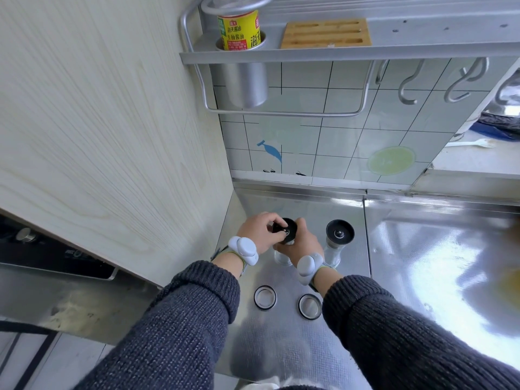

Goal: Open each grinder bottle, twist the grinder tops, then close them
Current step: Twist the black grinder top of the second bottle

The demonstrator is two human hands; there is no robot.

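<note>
A: Well, you had the steel counter (422, 249) under everything, and you worked in its back left corner, hard by the wooden panel (112, 136).

B: Your left hand (257, 232) pinched the black top of the left grinder (289, 229), fingers curled on it. Your right hand (299, 244) was curled round the body beneath that top and held it down. The other grinder (339, 234) stood just beside it to the right, uncapped and apart from your hand.

A: The risk, I'd judge, was your right wrist nudging that neighbour as you twisted, since a tall glass bottle on slick steel would tip easily. A slack hold on the body would also have let the whole bottle turn instead of the top.

B: The left cap (265, 297) and right cap (309, 306) lay in front, between your forearms, toward the front edge. A sleeve (197, 305) drawn back carelessly could have swept one off.

A: Room for moving lay to the right, past the seam (366, 235) in the counter. The panel shut in your left.
</note>
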